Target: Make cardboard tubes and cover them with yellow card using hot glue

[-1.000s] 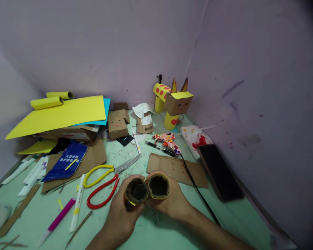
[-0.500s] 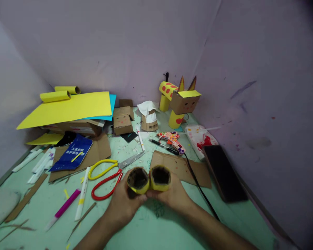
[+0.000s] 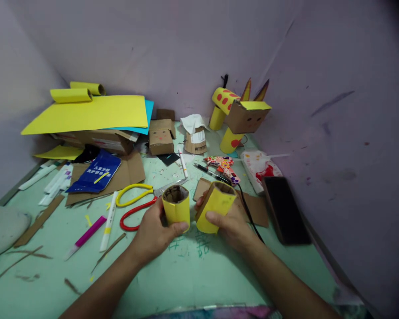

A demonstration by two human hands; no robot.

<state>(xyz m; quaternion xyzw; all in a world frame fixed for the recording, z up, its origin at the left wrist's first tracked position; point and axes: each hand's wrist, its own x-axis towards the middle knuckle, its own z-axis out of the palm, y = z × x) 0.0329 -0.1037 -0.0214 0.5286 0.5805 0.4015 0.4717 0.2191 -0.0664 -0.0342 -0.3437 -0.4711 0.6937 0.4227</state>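
My left hand [image 3: 156, 232] is wrapped round a short yellow paper-covered cardboard tube [image 3: 177, 212], held upright with its hollow top facing me. In my right hand [image 3: 231, 226] is a second yellow cardboard tube [image 3: 217, 206], tilted to the right, with bare brown cardboard along its left side. A gap separates the two tubes. Just behind my left hand lie scissors [image 3: 136, 215] with one red and one yellow handle. A brown cardboard piece [image 3: 256, 210] is partly hidden behind my right hand.
A spotted cardboard animal [image 3: 231, 117] stands at the back right, near a patterned glue gun [image 3: 222, 166] and a black phone [image 3: 286, 210]. Yellow sheets [image 3: 99, 113] and more tubes [image 3: 71, 95] top a box at the left. Markers [image 3: 108, 221] and cardboard scraps are scattered about.
The two tubes, side by side and touching before, are now apart. My right hand has tilted its tube to the right. The view has tipped downward.
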